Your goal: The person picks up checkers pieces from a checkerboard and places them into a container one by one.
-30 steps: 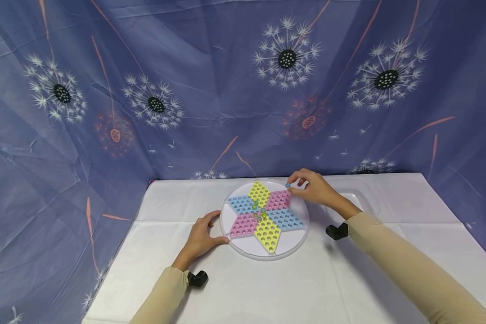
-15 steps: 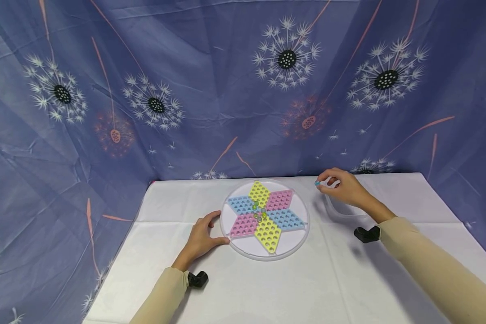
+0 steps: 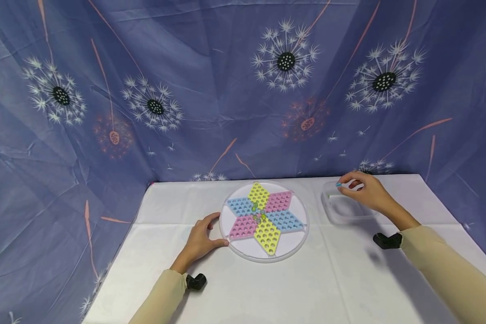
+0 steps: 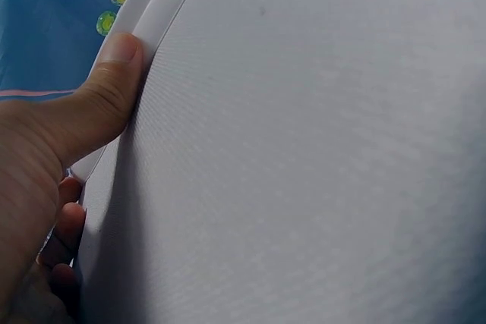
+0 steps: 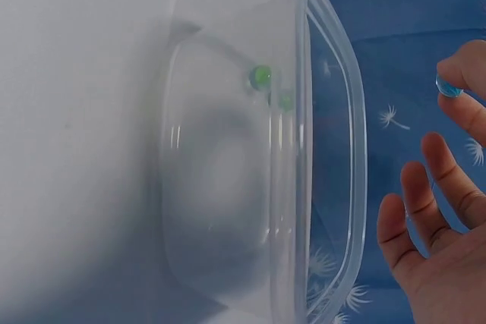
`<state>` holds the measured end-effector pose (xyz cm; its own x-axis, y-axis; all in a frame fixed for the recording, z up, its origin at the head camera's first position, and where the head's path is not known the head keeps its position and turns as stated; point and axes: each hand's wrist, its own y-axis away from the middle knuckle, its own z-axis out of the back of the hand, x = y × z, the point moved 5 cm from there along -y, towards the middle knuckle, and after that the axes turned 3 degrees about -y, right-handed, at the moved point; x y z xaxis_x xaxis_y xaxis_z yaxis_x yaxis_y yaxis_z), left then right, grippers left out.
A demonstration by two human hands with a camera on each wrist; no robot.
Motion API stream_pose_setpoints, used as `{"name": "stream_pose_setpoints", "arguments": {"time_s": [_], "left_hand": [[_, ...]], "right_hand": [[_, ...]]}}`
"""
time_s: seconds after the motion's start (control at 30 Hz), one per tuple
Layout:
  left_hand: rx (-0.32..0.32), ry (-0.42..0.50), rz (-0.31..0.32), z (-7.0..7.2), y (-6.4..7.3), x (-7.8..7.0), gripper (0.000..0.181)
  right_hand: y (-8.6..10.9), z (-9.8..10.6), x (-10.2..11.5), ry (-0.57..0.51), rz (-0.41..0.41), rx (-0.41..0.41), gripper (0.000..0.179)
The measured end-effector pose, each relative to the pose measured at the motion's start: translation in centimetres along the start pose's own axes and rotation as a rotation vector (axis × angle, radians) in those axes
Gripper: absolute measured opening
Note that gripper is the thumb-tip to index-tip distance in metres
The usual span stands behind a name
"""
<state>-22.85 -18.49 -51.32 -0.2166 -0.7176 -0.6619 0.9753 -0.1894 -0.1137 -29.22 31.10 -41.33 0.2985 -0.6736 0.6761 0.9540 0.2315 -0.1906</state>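
Observation:
A round Chinese checkers board (image 3: pixel 234 246) lies on the table, its star-shaped field in yellow, pink and blue. Several clear green and yellow glass marbles (image 3: pixel 263 217) sit in the holes near its centre. My left hand (image 3: pixel 200 236) rests at the board's left edge, thumb and index finger spread against the rim; the thumb (image 4: pixel 114 89) presses the rim in the left wrist view. Over a clear plastic container (image 3: pixel 333 218), my right hand (image 3: pixel 364 191) pinches a blue marble (image 5: pixel 449 86) between thumb and index finger. The other right fingers (image 5: pixel 425 195) are loosely bent.
Inside the container, a green marble (image 5: pixel 260 77) lies near one wall. A white cloth covers the table (image 3: pixel 279 292), and a blue curtain (image 3: pixel 210 90) with dandelion prints hangs right behind it.
My right hand has moved right with the blue marble, from above the board's upper right edge to above the container. My left hand has stayed at the board's rim.

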Motion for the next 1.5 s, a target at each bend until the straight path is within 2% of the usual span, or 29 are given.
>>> {"name": "stream_pose_setpoints", "arguments": {"time_s": [0.33,0.57,0.93,1.17,1.5], "left_hand": [[-0.003,0.003,0.011,-0.1,0.1,0.3,0.096],[-0.002,-0.003,0.008,-0.2,0.0,0.3,0.096],[-0.007,0.003,0.004,-0.1,0.0,0.3,0.096],[0.001,-0.007,0.008,-0.3,0.0,0.3,0.096],[-0.018,-0.017,-0.017,-0.2,0.0,0.3,0.095]], "right_hand": [[0.5,0.5,-0.8,-0.001,-0.016,-0.007,0.027],[0.5,0.4,-1.3,-0.038,-0.057,-0.013,0.032],[-0.2,-1.2,-3.3,-0.113,-0.116,0.014,0.033],[-0.5,-1.9,-3.7,-0.148,-0.198,0.07,0.031],[-0.8,-2.3,-4.2,-0.144,-0.206,0.083,0.035]]}}
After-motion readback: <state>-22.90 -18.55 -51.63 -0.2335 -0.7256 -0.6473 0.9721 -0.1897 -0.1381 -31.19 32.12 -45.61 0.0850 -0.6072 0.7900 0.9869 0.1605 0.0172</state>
